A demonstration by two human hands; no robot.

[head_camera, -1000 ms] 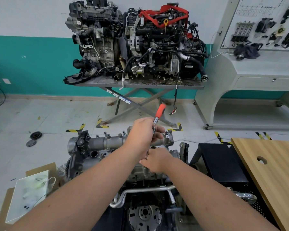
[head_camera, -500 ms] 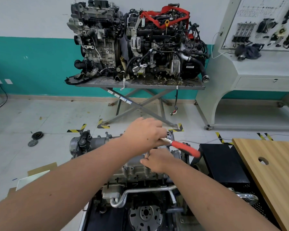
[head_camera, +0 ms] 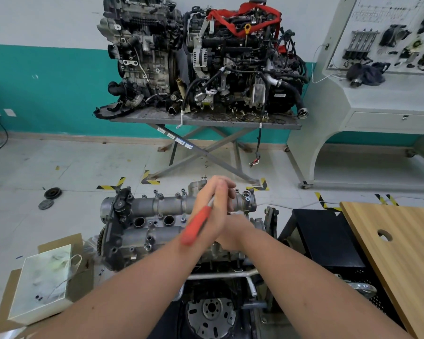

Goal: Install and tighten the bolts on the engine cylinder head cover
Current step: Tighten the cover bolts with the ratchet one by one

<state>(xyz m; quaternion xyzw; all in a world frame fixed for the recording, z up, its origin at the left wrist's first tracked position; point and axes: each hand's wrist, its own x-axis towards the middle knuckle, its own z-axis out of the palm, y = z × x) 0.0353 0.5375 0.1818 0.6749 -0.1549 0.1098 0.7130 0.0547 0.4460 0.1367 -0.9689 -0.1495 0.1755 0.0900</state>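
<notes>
A: What step am I watching?

B: Tightening, I'm judging; the left hand [head_camera: 212, 204] is curling round the ratchet [head_camera: 198, 226], red handle pointing back toward the wrist; the right hand [head_camera: 231, 232] is sitting low just behind it, fingers hidden by the left, so I cannot tell whether it is gripping the tool's shaft or only steadying it.

A: And the cover?

B: The cover [head_camera: 157, 216] is lying on the engine straight ahead, under both hands; small bolts [head_camera: 147, 245] are standing along its near edge; the one being turned is hidden beneath the hands.

A: What is the next move asking for?

B: I'm guessing another sweep of the handle, keeping the socket square on the bolt, then moving along to the next one.

A: Anything differing from half a second back?

B: The handle was pointing right, toward the black cabinet [head_camera: 328, 236]; now it is swinging round toward me, so the ratchet is mid-stroke; beyond, the engines on the stand [head_camera: 206, 119] are sitting as before.
</notes>
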